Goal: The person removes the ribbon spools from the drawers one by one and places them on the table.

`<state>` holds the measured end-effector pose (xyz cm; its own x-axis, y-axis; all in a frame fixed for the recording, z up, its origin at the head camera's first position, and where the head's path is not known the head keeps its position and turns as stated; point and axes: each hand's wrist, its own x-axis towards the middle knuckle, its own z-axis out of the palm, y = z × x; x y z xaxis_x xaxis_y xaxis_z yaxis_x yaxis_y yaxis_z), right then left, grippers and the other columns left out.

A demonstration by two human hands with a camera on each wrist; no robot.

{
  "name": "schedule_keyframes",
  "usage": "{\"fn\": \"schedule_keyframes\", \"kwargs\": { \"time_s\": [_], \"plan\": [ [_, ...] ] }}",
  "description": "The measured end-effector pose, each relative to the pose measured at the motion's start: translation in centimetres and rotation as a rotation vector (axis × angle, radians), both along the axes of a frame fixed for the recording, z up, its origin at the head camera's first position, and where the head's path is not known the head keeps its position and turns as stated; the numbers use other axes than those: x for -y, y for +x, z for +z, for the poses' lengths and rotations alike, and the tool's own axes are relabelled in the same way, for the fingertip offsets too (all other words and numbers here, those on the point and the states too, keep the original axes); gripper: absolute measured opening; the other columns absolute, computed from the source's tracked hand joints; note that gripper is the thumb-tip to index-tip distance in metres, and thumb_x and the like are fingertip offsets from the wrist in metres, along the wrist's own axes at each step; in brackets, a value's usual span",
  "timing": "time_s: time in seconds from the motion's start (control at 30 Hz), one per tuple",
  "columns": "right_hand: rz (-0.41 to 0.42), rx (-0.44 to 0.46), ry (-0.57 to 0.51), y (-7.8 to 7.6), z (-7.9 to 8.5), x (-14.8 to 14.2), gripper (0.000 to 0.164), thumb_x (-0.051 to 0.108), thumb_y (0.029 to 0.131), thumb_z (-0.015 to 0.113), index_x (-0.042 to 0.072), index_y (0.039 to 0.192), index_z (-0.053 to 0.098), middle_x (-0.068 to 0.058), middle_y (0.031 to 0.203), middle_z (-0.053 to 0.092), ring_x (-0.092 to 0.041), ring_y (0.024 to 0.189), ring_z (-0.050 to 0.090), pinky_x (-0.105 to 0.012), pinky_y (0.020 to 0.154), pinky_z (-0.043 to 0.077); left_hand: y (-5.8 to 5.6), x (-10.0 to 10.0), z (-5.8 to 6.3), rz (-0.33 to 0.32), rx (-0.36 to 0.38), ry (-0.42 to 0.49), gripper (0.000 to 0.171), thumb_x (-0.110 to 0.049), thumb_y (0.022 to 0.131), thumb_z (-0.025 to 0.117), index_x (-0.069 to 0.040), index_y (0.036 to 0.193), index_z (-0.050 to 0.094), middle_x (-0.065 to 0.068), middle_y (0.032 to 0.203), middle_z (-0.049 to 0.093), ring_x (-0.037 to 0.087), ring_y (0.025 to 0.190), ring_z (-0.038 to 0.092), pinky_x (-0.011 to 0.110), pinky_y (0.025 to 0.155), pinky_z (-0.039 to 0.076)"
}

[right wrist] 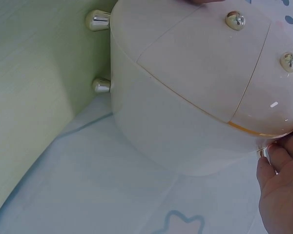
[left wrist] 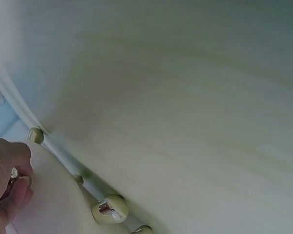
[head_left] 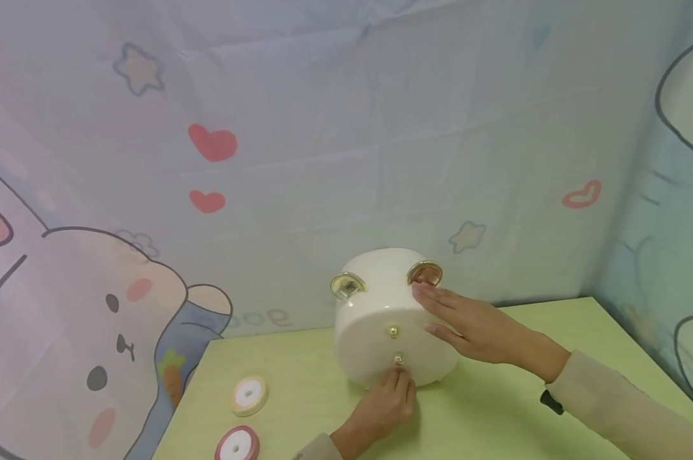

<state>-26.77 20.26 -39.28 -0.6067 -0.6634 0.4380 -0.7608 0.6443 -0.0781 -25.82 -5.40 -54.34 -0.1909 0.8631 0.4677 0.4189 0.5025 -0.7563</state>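
Observation:
A glossy white round box (head_left: pixel 362 348) with gold trim stands tilted on the table. Two gold ears sit on its top, the left ear (head_left: pixel 348 285) and the right ear (head_left: pixel 424 273). Gold knobs run down its front, an upper knob (head_left: pixel 394 331) and one below it. My left hand (head_left: pixel 383 406) is low at the front; in the left wrist view, its thumb and finger pinch a gold knob (left wrist: pixel 24 180). Against the box's upper right side, by the right ear, rests my right hand (head_left: pixel 475 329) with fingers extended. Short gold feet (right wrist: pixel 101 86) show in the right wrist view.
On the table's left lie a cream ribbon spool (head_left: pixel 250 395) and a pink ribbon spool (head_left: pixel 237 444). A printed cloth backdrop (head_left: pixel 323 160) hangs right behind the green tabletop (head_left: pixel 300 358).

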Motion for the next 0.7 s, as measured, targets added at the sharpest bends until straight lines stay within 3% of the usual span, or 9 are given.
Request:
{"fn": "schedule_keyframes", "kwargs": {
  "time_s": [0.43,0.57,0.7],
  "plan": [
    [0.003,0.005,-0.002,0.12,-0.01,0.10,0.065,0.028,0.106,0.060,0.007,0.163,0.036,-0.011,0.169,0.040,-0.031,0.152,0.046,-0.048,0.113,0.050,-0.03,0.10,0.24,-0.036,-0.030,0.018,0.050,0.005,0.099,0.028,-0.008,0.094,0.076,0.005,0.092,0.072,0.014,0.084,0.068,0.021,0.077,0.058],
    [0.005,0.000,0.000,0.06,-0.03,0.05,0.065,0.028,0.106,0.061,0.007,0.163,0.036,-0.012,0.169,0.039,-0.031,0.151,0.047,-0.048,0.113,0.050,-0.04,0.13,0.09,-0.049,-0.044,0.026,0.052,0.005,0.101,0.027,-0.010,0.093,0.076,0.004,0.090,0.070,0.013,0.080,0.066,0.019,0.070,0.056],
    [0.006,-0.008,0.003,-0.01,0.02,-0.04,0.066,0.028,0.106,0.061,0.006,0.163,0.036,-0.012,0.169,0.039,-0.032,0.151,0.048,-0.048,0.113,0.050,0.35,0.21,0.10,-0.038,-0.024,0.015,0.053,0.006,0.102,0.026,-0.012,0.094,0.076,0.001,0.090,0.070,0.010,0.079,0.064,0.018,0.068,0.054]
  ]
}}
